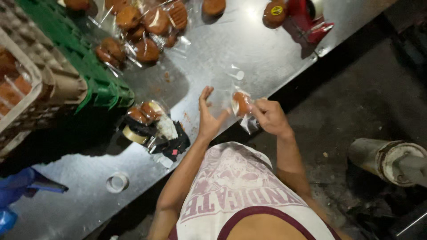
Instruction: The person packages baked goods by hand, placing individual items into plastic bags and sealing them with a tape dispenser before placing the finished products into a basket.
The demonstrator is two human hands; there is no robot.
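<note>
My right hand (pixel 272 118) is closed on a brown muffin in a clear plastic bag (pixel 242 104), held just above the front edge of the steel table (pixel 231 49). Beside it my left hand (pixel 208 116) is open, fingers spread and pointing up, holding nothing. Its thumb reaches toward the bag without touching it. A small scrap of clear plastic (pixel 237 74) lies on the table beyond both hands.
A pile of bagged muffins (pixel 142 31) lies at the back. A green crate (pixel 91 73) and cardboard trays (pixel 49 75) stand left. A black tape dispenser (pixel 171 143), two more bagged muffins (pixel 144 112), a tape roll (pixel 118 182) and a red dispenser (pixel 307 18) are nearby. A grey cylinder (pixel 387 160) sits on the floor.
</note>
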